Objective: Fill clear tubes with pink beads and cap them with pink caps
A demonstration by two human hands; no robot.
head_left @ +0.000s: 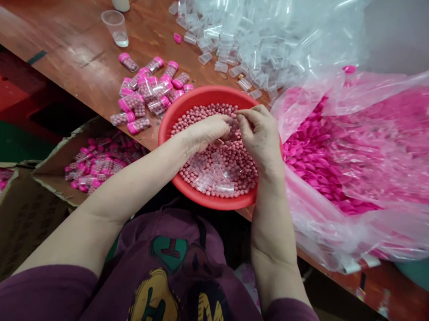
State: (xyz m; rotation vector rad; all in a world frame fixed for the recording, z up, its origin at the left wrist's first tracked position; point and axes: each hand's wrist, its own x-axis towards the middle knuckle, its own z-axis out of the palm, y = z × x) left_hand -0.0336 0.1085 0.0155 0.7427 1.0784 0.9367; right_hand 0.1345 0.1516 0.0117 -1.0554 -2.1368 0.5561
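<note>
A red plastic basin (217, 204) full of pink beads (202, 113) sits at the table edge in front of me. Over the beads, my left hand (210, 131) is closed on a small clear plastic tube (232, 129), partly hidden by the fingers. Close beside it, my right hand (259, 136) has its thumb and forefinger pinched together near the tube's top; whatever lies between them is too small to make out. Several loose clear tubes (204, 180) rest on the beads in the basin's near part.
Filled tubes with pink caps (146, 92) are heaped left of the basin; more fill a cardboard box (56, 164) below. Clear empty tubes (249, 47) spread behind. A plastic bag (340, 239) of pink caps (311, 156) lies right. A clear cup (115, 27) stands far left.
</note>
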